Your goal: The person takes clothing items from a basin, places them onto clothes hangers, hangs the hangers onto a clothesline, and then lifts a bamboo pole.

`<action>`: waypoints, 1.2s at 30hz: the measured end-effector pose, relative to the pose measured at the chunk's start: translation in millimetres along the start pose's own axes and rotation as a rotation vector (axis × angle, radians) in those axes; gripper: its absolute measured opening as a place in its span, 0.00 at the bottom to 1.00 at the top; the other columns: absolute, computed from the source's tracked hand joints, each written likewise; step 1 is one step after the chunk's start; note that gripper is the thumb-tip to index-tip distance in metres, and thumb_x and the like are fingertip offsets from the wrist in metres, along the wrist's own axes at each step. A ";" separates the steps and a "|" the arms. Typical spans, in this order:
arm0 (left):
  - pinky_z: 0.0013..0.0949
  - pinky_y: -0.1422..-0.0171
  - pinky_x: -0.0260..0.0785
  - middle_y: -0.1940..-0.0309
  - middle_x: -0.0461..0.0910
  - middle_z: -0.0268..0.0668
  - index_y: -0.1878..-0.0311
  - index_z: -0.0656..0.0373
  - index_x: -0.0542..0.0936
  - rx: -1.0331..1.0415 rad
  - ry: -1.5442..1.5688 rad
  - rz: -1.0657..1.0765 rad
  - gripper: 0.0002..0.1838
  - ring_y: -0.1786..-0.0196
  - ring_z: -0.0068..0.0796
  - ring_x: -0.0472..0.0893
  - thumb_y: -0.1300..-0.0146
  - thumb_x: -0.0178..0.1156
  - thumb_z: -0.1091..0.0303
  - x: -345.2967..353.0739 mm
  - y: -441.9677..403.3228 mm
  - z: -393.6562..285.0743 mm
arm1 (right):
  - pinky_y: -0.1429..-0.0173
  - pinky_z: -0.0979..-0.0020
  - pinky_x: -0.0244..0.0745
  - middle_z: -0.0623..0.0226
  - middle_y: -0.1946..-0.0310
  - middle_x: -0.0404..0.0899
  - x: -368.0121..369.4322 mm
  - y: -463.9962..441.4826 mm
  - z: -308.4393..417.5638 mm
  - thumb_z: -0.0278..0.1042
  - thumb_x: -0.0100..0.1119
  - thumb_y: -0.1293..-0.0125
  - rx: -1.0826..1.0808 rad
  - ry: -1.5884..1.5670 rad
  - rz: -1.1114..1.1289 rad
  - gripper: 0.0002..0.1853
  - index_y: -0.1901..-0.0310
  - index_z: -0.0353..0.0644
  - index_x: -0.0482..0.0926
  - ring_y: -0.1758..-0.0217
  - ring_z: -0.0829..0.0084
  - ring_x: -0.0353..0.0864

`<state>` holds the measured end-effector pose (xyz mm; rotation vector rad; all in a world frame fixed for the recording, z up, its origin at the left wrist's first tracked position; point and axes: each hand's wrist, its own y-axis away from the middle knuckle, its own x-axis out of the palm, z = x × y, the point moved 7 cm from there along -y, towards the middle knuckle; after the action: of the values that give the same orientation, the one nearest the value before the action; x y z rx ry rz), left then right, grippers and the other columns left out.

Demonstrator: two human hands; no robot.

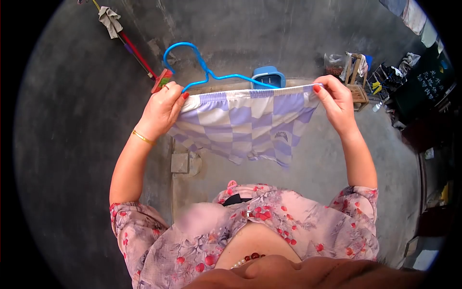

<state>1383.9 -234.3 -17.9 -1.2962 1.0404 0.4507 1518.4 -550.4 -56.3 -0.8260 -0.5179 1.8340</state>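
Note:
A pair of purple-and-white checkered shorts [240, 120] hangs stretched out by its elastic waistband in front of me. My left hand [163, 108] is closed on the left end of the waistband, thumb on top. At the right end, my right hand [337, 101] pinches the waistband between thumb and fingers. A blue clothes hanger [208, 67] sticks up above the waistband, its hook pointing up and left. The hanger's lower part is hidden behind or inside the shorts.
Against the back wall stands a blue basin [267, 77]. A red-handled broom [137, 58] leans at the upper left. On the right are a wooden chair [357, 91], a rack with odds and ends [387, 79] and a dark board with writing [428, 84]. Laundry [414, 17] hangs at the upper right.

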 end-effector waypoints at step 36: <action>0.39 0.58 0.67 0.67 0.72 0.45 0.61 0.62 0.73 -0.031 0.036 -0.217 0.03 0.63 0.46 0.74 0.37 0.54 0.76 -35.5 -15.1 14.8 | 0.51 0.77 0.68 0.73 0.62 0.79 36.6 -20.2 24.3 0.34 0.58 0.35 0.193 -0.412 0.708 0.12 0.55 0.36 0.78 0.59 0.82 0.73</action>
<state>1383.4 -215.3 18.8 -1.4316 0.9131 0.2812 1503.9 -508.3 -37.3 -0.5256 -0.3054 2.6895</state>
